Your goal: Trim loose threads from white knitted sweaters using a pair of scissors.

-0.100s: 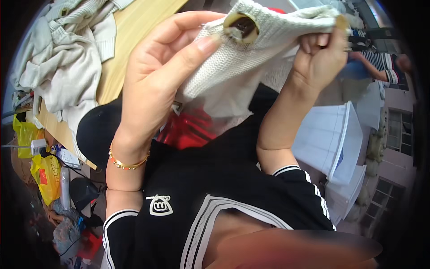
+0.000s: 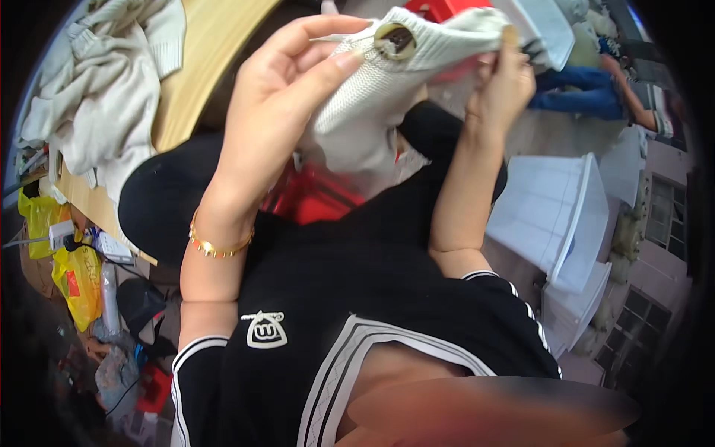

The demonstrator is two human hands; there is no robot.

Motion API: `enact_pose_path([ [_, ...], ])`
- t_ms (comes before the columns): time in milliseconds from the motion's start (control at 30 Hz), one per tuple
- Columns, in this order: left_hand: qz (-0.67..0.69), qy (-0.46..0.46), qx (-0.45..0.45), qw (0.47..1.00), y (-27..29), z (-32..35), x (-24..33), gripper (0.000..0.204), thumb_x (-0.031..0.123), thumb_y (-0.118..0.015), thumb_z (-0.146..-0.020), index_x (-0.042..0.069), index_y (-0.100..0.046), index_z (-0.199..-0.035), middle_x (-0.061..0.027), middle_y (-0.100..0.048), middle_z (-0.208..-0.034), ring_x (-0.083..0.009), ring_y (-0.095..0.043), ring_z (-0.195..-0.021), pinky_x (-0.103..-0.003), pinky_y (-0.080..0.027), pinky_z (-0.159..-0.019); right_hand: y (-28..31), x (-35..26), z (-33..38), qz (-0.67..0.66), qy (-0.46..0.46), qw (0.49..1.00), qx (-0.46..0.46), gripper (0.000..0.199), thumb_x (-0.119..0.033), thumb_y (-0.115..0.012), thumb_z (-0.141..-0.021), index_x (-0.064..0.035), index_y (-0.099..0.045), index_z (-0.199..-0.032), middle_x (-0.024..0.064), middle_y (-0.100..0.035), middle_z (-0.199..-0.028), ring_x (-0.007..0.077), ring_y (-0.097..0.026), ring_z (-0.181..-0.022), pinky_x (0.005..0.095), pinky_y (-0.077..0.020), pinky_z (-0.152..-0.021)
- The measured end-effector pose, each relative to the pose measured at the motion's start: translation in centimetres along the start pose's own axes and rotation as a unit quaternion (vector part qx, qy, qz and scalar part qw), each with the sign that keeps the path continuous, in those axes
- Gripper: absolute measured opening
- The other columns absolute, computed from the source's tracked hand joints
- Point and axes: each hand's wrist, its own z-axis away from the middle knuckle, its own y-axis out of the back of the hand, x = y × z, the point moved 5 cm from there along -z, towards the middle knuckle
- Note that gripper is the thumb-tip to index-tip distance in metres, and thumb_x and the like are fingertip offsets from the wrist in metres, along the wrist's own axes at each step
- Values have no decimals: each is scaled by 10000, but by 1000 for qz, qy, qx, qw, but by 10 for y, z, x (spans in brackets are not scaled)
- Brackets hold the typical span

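Observation:
A cream knitted garment (image 2: 376, 97) is held up in front of me, with a large round brown button (image 2: 395, 39) near its top edge. My left hand (image 2: 279, 100) grips the knit from the left, thumb pressed on the fabric just beside the button; a gold bracelet sits on that wrist. My right hand (image 2: 503, 82) pinches the garment's upper right edge, fingers closed around it. The cloth hangs down between both hands over my black top.
A wooden table (image 2: 197, 59) at upper left carries a heap of pale garments (image 2: 97, 89). White plastic bins (image 2: 566, 216) stand on the right. Yellow bags (image 2: 74, 276) and clutter lie on the floor at left. Another person in jeans (image 2: 588, 82) sits at upper right.
The garment and both hands have shifted slightly up and right in view; the grips are unchanged.

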Motion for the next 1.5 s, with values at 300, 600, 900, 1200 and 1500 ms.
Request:
enact_pose_path([
  [300,-48,100,64,992,49,3,-72,289,70,-552,-919,9,-582,-1200,-67,-663,-1015,-85,-597,-933,-209,-447,-837,-41,-15,116,-379,-132,826,-396,672,-494,-214,-1017,23,-634,-925,174,-626,-765,163,-542,-502,218,-431,-524],
  [600,-49,123,87,987,66,3,-80,303,64,-544,-935,6,-571,-1232,-52,-623,-1102,-76,-564,-978,-214,-425,-884,-33,-57,98,-381,-7,821,-426,539,-436,-360,-1006,9,-658,-953,210,-655,-884,249,-678,-734,309,-521,-716],
  [900,-44,112,96,988,64,2,-90,360,63,-572,-914,1,-537,-1267,-87,-634,-1137,-112,-580,-1027,-240,-426,-920,-25,-39,91,-321,-47,842,-431,491,-403,-402,-1000,9,-663,-949,205,-659,-893,253,-675,-749,318,-519,-725],
  [1200,-47,106,89,989,67,0,-100,371,43,-563,-904,-16,-529,-1269,-98,-629,-1152,-118,-587,-1033,-244,-441,-906,-25,-28,88,-297,-81,849,-430,444,-370,-444,-994,10,-668,-945,200,-662,-901,257,-673,-764,327,-517,-735],
  [1500,0,86,79,993,57,-6,-87,338,-6,-527,-896,-16,-525,-1234,-122,-635,-1105,-130,-608,-969,-237,-464,-873,-54,-13,108,-333,-151,834,-413,398,-337,-486,-987,10,-674,-940,195,-665,-910,261,-671,-779,336,-515,-744],
])
